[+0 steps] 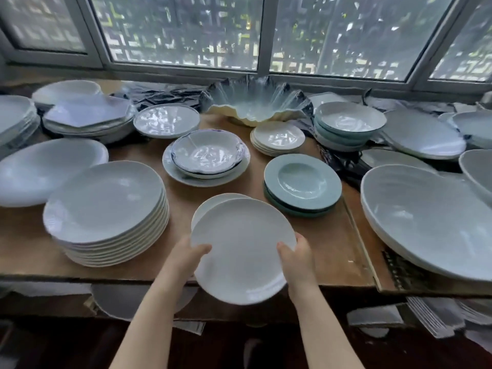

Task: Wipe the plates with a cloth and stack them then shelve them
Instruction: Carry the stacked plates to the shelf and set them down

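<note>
Indoors, both hands [186, 255] [296, 255] grip a white plate [242, 251] over the window-side table [306, 235].

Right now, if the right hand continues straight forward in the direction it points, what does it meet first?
Probably the stack of green plates. The right hand, gripping the white plate, points toward it, though depth is uncertain.
</note>
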### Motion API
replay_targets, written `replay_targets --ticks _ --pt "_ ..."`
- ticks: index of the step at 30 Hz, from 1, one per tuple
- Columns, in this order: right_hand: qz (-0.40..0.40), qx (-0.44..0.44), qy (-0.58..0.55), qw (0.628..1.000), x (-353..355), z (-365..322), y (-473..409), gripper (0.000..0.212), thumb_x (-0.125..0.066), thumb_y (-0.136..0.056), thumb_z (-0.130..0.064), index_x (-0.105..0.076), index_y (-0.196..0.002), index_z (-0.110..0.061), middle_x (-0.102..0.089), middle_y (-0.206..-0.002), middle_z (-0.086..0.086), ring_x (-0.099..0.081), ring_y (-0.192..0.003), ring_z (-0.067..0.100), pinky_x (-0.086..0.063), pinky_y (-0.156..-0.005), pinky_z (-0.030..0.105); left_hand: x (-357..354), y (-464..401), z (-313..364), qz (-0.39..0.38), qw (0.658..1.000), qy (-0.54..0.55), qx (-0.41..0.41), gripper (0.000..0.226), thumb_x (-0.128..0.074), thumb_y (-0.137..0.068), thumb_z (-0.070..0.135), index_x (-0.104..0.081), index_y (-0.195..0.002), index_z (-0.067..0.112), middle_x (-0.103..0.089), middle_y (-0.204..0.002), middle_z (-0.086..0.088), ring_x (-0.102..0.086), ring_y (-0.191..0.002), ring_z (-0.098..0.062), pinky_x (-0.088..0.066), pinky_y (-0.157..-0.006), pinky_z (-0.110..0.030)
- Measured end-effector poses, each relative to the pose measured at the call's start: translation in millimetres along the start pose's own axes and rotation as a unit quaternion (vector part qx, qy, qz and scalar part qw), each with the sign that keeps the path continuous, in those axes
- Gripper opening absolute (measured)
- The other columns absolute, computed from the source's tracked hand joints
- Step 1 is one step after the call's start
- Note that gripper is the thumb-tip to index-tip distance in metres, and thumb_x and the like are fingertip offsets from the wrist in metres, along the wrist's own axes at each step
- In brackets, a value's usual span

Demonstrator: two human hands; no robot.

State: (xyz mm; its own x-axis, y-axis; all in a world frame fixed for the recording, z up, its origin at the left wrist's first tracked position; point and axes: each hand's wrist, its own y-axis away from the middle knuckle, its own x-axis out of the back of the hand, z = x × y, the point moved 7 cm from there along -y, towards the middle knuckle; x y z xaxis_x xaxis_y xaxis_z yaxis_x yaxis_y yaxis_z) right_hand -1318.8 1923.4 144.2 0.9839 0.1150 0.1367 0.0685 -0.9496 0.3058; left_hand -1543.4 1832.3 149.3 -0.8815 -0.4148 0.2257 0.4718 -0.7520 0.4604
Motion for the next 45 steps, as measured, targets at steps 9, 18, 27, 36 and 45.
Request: replay_targets --ticks 9,18,27,36,45 --pt "-0.045 0.0 0.089 0.995 -43 15 -102 0.035 -0.056 -0.082 -0.008 -0.062 -0.116 -0.016 -0.061 -0.113 0.014 -0.059 -0.102 0.03 -0.052 -0.089 0.047 -2 -59 -2 0.072 0.994 -0.073 0.038 0.057 -0.062 -0.068 0.035 -0.057 -0.124 0.024 -0.057 -0.122 -0.007 -0.049 -0.121 -0.029 -0.046 -0.1 -0.052" --pt "-0.04 -0.028 0.115 0.992 -68 19 -135 0.047 -0.056 -0.081 -0.01 -0.06 -0.127 -0.016 -0.05 -0.121 0.013 -0.053 -0.112 0.031 -0.047 -0.097 0.047 1 -88 0 0.124 0.985 -0.111 0.049 0.052 -0.055 -0.063 0.039 -0.059 -0.114 0.03 -0.06 -0.112 -0.005 -0.044 -0.12 -0.029 -0.044 -0.096 -0.045" --pt "-0.026 -0.031 0.117 0.992 -73 27 -140 0.043 -0.055 -0.083 -0.009 -0.063 -0.124 -0.021 -0.038 -0.116 0.003 -0.044 -0.114 0.024 -0.044 -0.093 0.029 7 -104 -14 0.144 0.977 -0.15 0.054 0.044 -0.063 -0.084 0.023 -0.054 -0.126 0.02 -0.054 -0.115 -0.006 -0.029 -0.112 -0.018 -0.03 -0.082 -0.032" --pt "-0.021 -0.033 0.1 0.994 -70 26 -137 0.038 -0.056 -0.083 -0.008 -0.062 -0.121 -0.014 -0.037 -0.119 -0.002 -0.044 -0.119 0.026 -0.041 -0.103 0.039 6 -106 -23 0.166 0.967 -0.174 0.088 0.052 -0.065 -0.083 0.03 -0.047 -0.131 0.019 -0.038 -0.131 -0.015 -0.036 -0.112 -0.029 -0.036 -0.094 -0.039" --pt "-0.056 -0.041 0.0 0.998 -71 30 -133 0.034 -0.051 -0.083 -0.002 -0.068 -0.104 -0.023 -0.07 -0.098 0.001 -0.066 -0.094 0.024 -0.056 -0.083 0.045 -8 -106 -20 0.12 0.991 0.056 0.011 0.036 -0.059 -0.09 0.018 -0.057 -0.126 0.016 -0.067 -0.116 -0.008 -0.063 -0.107 -0.03 -0.051 -0.092 -0.054"
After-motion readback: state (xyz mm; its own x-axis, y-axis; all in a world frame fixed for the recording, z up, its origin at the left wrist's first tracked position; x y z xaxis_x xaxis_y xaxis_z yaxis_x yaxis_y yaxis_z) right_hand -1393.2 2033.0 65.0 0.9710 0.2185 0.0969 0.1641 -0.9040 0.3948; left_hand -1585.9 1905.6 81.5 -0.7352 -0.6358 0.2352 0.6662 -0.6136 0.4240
